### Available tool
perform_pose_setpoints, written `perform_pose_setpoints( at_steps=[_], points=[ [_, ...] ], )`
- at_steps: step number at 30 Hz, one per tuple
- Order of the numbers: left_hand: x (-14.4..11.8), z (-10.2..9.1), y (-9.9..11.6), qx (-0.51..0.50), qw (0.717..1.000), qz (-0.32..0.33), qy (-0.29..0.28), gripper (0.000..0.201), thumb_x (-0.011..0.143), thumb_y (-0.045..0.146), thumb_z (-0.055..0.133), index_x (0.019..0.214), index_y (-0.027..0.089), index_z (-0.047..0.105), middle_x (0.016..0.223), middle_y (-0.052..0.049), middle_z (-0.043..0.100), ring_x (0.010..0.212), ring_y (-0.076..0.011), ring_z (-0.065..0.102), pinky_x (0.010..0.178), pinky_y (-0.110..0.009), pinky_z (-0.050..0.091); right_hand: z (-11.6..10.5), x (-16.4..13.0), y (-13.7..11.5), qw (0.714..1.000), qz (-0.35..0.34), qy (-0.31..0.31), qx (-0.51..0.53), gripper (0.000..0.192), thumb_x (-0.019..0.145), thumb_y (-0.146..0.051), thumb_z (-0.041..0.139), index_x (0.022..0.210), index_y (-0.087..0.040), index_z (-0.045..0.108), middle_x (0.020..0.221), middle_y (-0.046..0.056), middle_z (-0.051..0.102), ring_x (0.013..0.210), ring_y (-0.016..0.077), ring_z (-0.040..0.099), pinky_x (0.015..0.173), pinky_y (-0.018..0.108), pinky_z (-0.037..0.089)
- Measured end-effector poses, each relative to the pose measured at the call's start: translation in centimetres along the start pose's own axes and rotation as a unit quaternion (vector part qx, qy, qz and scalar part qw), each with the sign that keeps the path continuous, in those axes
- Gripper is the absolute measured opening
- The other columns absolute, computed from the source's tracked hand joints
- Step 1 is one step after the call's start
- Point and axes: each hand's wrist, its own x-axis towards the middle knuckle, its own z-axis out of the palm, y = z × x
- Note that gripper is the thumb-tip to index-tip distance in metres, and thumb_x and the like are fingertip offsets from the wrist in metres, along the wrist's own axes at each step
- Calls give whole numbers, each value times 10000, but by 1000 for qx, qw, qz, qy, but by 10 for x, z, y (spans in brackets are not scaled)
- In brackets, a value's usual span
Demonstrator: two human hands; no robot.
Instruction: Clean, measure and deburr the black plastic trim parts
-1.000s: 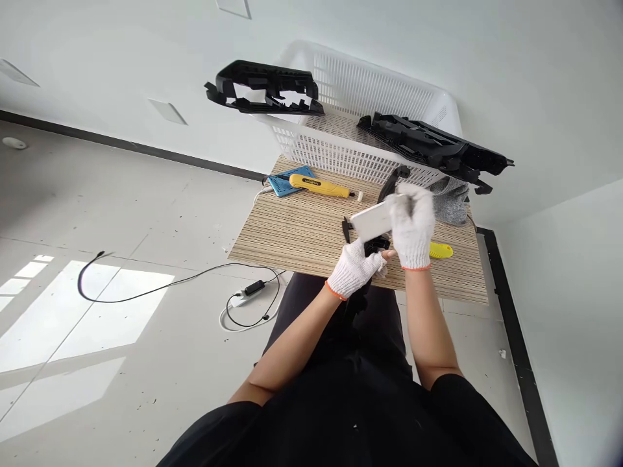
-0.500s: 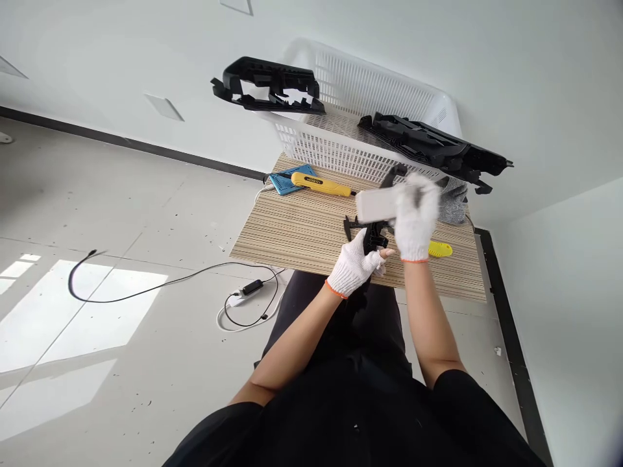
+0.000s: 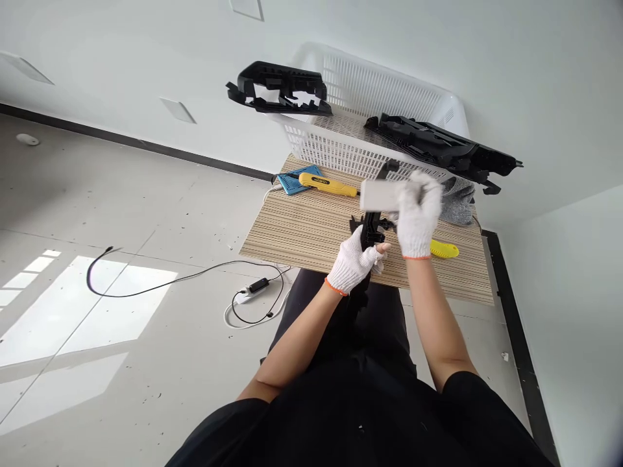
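Observation:
A white knit glove with an orange cuff covers my left hand [image 3: 357, 261], which is closed around a long black plastic trim part [image 3: 372, 224] near the table's front edge. The part's far end reaches towards the basket. My right hand [image 3: 417, 211], gloved the same way, grips a pale flat rectangular block [image 3: 381, 196]. That block lies across the upper stretch of the part and hides some of it; whether they touch I cannot tell. Right hand and block are slightly blurred. Behind the part, a dark caliper-like tool [image 3: 355, 224] is partly covered.
A white plastic basket [image 3: 341, 146] stands at the table's back, with black trim parts [image 3: 433, 143] resting across its rim. On the striped table [image 3: 292, 227] lie a yellow-handled tool [image 3: 328, 184], a blue pad [image 3: 292, 183], a yellow cutter [image 3: 444, 249] and grey cloth [image 3: 458, 202]. Cables [image 3: 160, 290] trail over the floor.
The pale block in my right hand has shifted slightly away from me, uncovering more of the black part near my left hand. My left hand keeps its hold. The whole view has shifted a little.

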Motion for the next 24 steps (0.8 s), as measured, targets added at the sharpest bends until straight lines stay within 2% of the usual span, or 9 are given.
perform_pose_setpoints(
  at_steps=[2,3,7,10,14,18,19,22,24],
  points=[
    [0,-1,0,-5,1000,5,11,519,804,593,828,1026,202,568,637,43,666,430,-137,628,421,-251,526,-2,-2,-1,995,-25,-89,-29,486,935,-483,678,1371,-291,585,1457,100,595,1227,291,687,847,413,691],
    [0,-1,0,-9,1000,5,14,523,792,593,838,1011,202,570,640,42,666,431,-137,630,421,-251,524,-3,-3,0,993,-38,-103,-41,473,932,-489,686,1352,-288,605,1448,92,604,1262,289,670,892,413,682],
    [0,-1,2,-19,1000,-6,16,535,756,601,862,980,200,587,651,33,674,440,-139,631,417,-258,519,-7,-5,6,998,-56,-25,-28,438,1008,-515,549,1380,-284,577,1437,103,599,1311,264,644,978,426,654],
    [0,-1,3,-8,1000,-11,13,520,764,618,847,930,198,589,608,35,648,435,-137,620,428,-261,523,-7,-10,10,996,-45,-78,-17,478,949,-508,664,1367,-291,584,1401,99,618,1306,276,646,1018,446,638],
    [0,-2,2,6,1000,-1,15,518,764,594,858,984,206,593,645,40,669,454,-137,630,442,-258,528,-8,-18,8,999,-13,-29,-14,555,972,-531,626,1466,-305,516,1433,106,597,1303,284,646,1000,461,643],
    [-2,-3,4,51,999,3,8,472,805,610,819,871,194,605,557,29,636,443,-132,617,467,-248,526,-14,-17,6,992,-31,-126,-4,621,857,-532,788,1395,-301,578,1435,84,608,1298,285,640,1055,467,619],
    [-3,-3,4,47,999,1,9,481,792,607,832,898,195,607,579,30,649,448,-133,623,467,-249,529,-16,-16,7,993,-19,-120,-3,628,859,-533,785,1406,-309,570,1433,80,609,1264,278,657,1013,456,640],
    [-3,-3,4,21,1000,-6,15,553,749,604,870,1020,206,598,677,36,683,453,-139,637,440,-260,530,-18,-17,9,999,12,-41,3,607,929,-542,692,1474,-337,520,1449,80,600,1218,265,676,924,433,670],
    [-4,-4,2,44,999,-2,11,505,789,625,831,934,194,612,642,26,667,455,-133,632,451,-254,523,-20,-21,11,998,9,-62,13,621,914,-545,710,1474,-341,535,1462,74,602,1231,269,666,947,445,666]
  ],
)
